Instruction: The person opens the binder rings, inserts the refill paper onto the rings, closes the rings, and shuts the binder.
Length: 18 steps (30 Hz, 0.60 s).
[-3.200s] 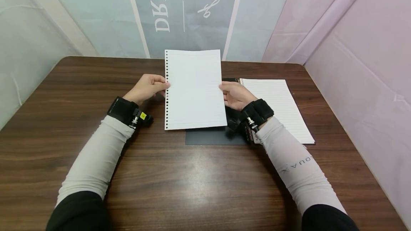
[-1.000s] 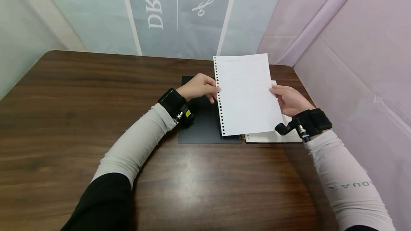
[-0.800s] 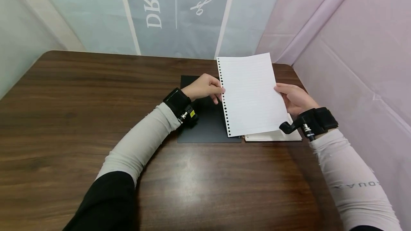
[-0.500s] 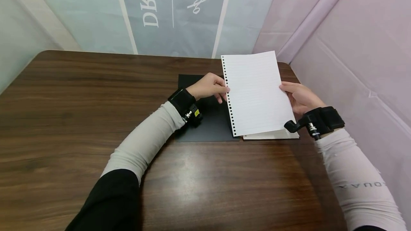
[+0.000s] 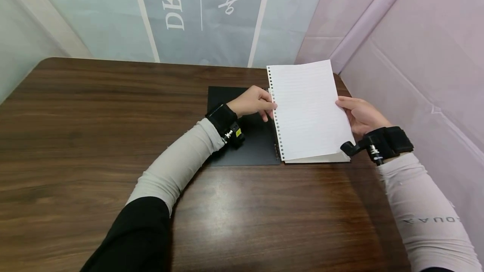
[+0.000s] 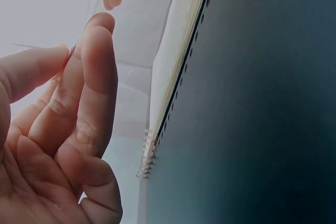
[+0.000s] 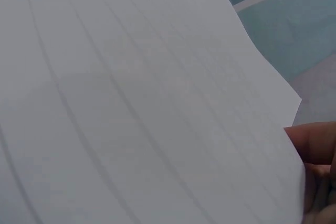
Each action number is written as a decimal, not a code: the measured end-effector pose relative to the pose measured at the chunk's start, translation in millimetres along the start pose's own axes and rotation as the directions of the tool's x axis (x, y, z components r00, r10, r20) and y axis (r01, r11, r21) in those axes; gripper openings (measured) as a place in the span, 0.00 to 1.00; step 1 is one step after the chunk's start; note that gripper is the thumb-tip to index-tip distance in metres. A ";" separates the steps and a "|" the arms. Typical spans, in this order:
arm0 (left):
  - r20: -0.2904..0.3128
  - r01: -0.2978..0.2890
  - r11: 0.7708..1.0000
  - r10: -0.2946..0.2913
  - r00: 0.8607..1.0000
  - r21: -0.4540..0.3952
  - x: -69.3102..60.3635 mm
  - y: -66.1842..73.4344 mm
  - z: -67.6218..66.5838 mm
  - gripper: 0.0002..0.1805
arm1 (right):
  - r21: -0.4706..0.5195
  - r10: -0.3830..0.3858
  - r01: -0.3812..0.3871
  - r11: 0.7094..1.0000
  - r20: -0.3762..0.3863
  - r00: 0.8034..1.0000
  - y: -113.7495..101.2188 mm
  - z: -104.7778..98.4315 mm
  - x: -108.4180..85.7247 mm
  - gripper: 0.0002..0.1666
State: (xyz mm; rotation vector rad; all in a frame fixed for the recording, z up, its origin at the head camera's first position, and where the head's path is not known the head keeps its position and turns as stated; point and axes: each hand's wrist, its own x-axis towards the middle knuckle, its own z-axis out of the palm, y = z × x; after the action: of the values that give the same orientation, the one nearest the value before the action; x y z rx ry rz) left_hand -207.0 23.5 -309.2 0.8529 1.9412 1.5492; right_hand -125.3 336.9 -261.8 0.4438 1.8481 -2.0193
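A lined loose-leaf sheet (image 5: pixel 310 112) with punched holes down its left edge is held over the right half of an open ring binder. My left hand (image 5: pixel 253 102) pinches the holed edge between thumb and fingers. The opposite edge is gripped by my right hand (image 5: pixel 361 114). The binder's black cover (image 5: pixel 257 148) lies flat to the left, partly under my left hand. Beneath the sheet, a paper stack (image 5: pixel 317 159) shows along its lower edge. In the left wrist view, binder rings (image 6: pixel 147 153) stand beside the stack; the right wrist view is mostly filled by the sheet.
A dark wood-grain table (image 5: pixel 94 146) bears the binder near its back right. A blue-grey printed cloth (image 5: pixel 211 16) hangs behind the table, and a pale pink cloth (image 5: pixel 423 74) hangs along the right side. Each wrist wears a black strap with a small camera.
Both hands have carried the sheet rightward, from left of the binder's paper stack to over it. In the last half second its holed edge has come alongside the binder's ring line.
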 end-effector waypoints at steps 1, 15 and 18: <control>0.003 -0.001 1.000 0.001 1.000 0.003 0.9 0.1 1.0 0.10 | 0.010 0.001 -0.001 1.000 0.003 1.000 0.1 -1.2 -0.1 0.12; 0.009 0.017 1.000 -0.017 1.000 0.024 1.9 -2.8 3.8 0.09 | 0.024 0.021 -0.021 1.000 -0.015 1.000 3.3 -2.6 -3.0 0.10; 0.006 0.020 0.999 -0.020 1.000 0.028 0.6 -2.9 3.4 0.09 | 0.030 0.024 -0.024 0.999 -0.013 1.000 3.8 -1.2 -3.1 0.09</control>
State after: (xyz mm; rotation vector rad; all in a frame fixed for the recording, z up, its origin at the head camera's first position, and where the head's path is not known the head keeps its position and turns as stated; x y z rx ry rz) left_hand -205.4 25.8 -312.8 0.8460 1.9654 1.5095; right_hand -120.8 338.0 -263.8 0.4869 1.8139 -2.0357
